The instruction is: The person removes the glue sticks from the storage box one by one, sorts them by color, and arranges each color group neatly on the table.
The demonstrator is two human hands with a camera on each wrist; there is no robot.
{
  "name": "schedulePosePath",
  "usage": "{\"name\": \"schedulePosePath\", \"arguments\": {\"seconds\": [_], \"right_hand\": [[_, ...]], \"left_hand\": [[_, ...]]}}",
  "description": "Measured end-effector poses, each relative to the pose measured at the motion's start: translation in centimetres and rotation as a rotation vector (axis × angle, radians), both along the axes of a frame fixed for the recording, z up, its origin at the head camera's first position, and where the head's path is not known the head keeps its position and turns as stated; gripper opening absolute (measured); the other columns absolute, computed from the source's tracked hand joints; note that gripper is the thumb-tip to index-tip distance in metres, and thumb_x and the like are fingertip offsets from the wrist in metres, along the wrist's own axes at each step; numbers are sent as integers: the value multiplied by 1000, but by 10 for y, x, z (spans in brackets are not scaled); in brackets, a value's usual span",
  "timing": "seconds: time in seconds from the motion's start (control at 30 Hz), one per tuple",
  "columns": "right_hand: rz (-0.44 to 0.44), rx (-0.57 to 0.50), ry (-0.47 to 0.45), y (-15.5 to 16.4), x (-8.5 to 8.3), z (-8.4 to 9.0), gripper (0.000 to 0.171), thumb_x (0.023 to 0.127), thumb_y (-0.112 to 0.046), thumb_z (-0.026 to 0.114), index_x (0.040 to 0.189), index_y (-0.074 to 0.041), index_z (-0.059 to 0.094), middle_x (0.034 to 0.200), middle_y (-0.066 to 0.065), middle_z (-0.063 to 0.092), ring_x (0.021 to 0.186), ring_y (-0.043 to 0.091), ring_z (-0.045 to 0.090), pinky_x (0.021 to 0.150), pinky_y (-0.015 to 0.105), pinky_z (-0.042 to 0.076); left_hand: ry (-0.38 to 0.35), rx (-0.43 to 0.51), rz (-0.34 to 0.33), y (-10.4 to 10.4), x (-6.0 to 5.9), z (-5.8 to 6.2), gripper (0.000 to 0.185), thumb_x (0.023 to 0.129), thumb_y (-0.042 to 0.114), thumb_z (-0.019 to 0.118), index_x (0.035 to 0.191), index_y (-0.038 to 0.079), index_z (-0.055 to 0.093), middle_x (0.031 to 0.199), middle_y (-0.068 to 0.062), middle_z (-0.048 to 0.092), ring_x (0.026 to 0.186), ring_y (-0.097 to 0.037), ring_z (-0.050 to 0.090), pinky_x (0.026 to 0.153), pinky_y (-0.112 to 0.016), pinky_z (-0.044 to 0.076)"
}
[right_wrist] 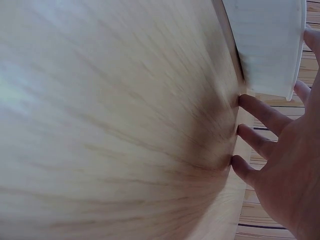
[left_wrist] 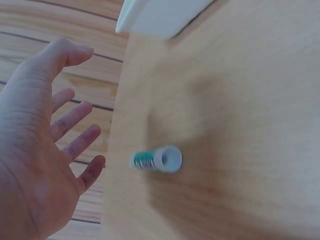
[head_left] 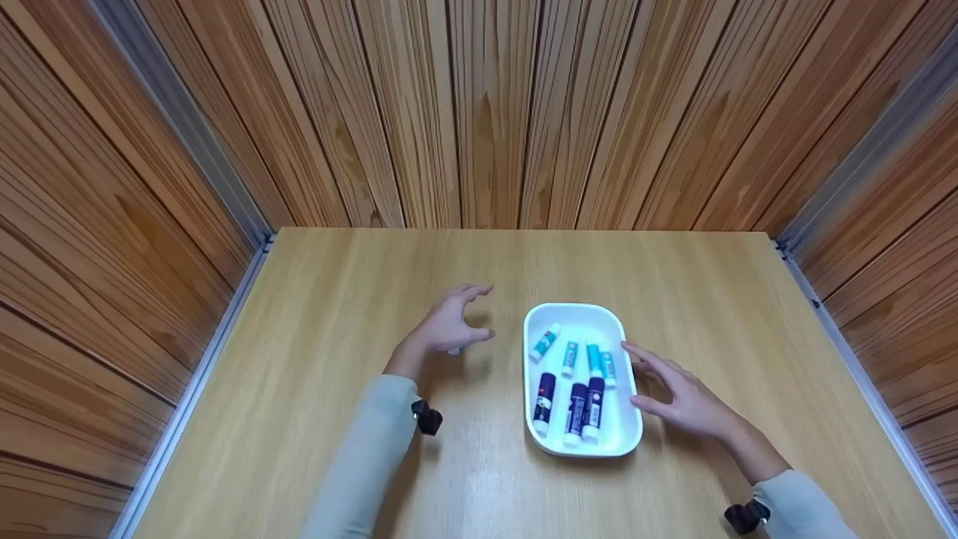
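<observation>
Over table: L hand (head_left: pixel 449 323) spread above loose tube (left_wrist: pixel 157 159); R hand (head_left: pixel 685 400) flat (empty) beside tray (head_left: pixel 625 427).

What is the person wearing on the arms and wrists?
Both arms wear long, pale grey-green sleeves: the left sleeve and the right sleeve. A small black device sits at each wrist, one on the left and one on the right. The hands are bare.

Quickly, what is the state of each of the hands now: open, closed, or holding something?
Left hand: open, fingers spread, holding nothing, above a small tube on the table.
Right hand: open, fingers at the white tray rim, gripping nothing.
</observation>
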State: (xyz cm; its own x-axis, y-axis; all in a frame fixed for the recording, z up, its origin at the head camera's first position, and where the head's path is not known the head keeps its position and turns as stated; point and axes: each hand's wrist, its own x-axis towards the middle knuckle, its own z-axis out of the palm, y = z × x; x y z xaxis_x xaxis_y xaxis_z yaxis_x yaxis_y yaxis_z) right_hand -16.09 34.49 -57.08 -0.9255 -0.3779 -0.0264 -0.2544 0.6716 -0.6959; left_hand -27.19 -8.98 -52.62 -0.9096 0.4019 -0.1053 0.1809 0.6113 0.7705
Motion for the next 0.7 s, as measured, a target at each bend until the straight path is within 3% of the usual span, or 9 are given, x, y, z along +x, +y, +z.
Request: {"name": "schedulePosePath", "arguments": {"seconds": [0.23, 0.7], "right_hand": [[-4, -2, -16, -1, 0, 1, 85, 108, -41, 75, 179, -32, 30, 181, 17, 44, 159, 51, 52, 127, 87, 32], [0, -6, -7, -1, 0, 1, 84, 109, -41, 74, 179, -30, 31, 181, 17, 44, 159, 51, 52, 127, 86, 32]], "left_hand": [[-11, -29, -21, 24, 5, 10, 82, 100, 35, 83, 172, 32, 45, 185, -6, 37, 172, -38, 34, 136, -70, 36], [17, -40, -77, 78, 10, 28, 83, 98, 45, 85, 171, 32, 49, 182, -4, 44, 170, -32, 41, 136, -63, 41]]}}
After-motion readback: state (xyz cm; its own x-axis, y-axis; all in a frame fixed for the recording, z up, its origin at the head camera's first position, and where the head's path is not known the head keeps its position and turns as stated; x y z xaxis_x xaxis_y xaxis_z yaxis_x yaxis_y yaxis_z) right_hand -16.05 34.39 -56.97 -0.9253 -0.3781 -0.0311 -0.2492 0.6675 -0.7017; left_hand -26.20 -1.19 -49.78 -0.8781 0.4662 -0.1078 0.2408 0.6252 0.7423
